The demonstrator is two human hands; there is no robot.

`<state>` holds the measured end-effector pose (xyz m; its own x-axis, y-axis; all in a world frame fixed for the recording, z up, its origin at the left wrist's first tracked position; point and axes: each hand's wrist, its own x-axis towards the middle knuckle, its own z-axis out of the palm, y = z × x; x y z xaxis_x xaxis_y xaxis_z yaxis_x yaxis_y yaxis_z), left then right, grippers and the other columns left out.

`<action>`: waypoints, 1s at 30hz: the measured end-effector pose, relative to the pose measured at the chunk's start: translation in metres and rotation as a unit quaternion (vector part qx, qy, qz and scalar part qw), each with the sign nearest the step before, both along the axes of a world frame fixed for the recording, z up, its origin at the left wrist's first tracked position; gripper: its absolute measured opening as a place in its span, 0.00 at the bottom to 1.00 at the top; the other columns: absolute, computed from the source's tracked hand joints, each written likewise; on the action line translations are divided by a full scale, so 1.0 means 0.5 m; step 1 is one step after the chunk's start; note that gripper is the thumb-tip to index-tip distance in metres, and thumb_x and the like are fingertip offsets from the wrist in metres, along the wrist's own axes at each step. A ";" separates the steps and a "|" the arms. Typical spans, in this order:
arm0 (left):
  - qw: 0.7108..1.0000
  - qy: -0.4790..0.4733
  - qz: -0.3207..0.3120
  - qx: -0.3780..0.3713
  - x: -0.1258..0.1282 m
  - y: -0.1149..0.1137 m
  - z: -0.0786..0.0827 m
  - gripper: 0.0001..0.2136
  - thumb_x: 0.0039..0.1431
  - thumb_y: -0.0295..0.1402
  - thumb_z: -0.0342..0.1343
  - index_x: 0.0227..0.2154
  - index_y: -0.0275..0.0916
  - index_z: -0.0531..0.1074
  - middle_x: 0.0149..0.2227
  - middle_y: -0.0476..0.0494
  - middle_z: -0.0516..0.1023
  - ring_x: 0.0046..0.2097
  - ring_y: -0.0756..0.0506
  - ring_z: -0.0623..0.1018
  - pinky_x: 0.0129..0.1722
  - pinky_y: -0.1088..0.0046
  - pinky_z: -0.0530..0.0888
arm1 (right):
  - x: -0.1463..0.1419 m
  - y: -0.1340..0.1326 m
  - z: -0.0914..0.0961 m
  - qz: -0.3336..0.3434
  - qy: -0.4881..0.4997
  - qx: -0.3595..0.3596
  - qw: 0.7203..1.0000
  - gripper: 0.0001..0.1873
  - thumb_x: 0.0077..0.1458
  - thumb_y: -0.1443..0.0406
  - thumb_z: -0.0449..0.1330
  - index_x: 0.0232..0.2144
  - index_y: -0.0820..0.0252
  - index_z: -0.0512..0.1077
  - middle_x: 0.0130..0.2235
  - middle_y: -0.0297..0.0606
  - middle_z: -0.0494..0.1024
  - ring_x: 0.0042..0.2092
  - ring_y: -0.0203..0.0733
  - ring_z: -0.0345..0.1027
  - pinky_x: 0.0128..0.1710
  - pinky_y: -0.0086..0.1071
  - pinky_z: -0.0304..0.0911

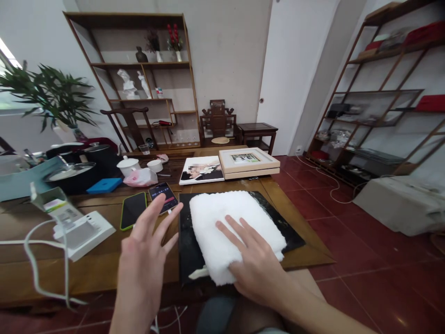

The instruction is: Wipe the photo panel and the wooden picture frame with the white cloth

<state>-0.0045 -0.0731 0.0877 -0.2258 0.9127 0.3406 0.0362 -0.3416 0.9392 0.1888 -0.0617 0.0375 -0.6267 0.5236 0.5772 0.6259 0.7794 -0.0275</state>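
White fluffy folded cloth (212, 234), one, on a flat black board (187, 246) atop the brown wooden worktop (311, 253).
Your right hand (255, 260) lies spread on it; your left hand (146, 246) hovers splayed, gripping nothing. For even smoothing, press lightly with flat fingers and steady the near edge.

Enclosed by pale walls (229, 55), floored with red tiles (365, 273), furnished with wooden shelves (121, 66), dark chair (218, 121) and side table (257, 127); brightened at left by a window (7, 54).
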 end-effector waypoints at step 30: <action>0.921 -0.347 -0.002 -0.179 0.136 0.075 -0.108 0.13 0.57 0.31 0.56 0.46 0.37 0.70 0.45 0.38 0.78 0.46 0.42 0.78 0.45 0.69 0.75 | 0.116 0.108 0.094 -0.058 0.829 -0.231 0.506 0.21 0.43 0.64 0.67 0.41 0.63 0.71 0.41 0.39 0.78 0.42 0.47 0.73 0.45 0.42 0.70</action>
<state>0.0635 -0.0358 0.0338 -0.2721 0.9397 -0.2073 -0.6151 -0.0042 0.7884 0.2468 -0.0077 0.0846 0.5696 0.8198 0.0589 -0.5141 0.4113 -0.7527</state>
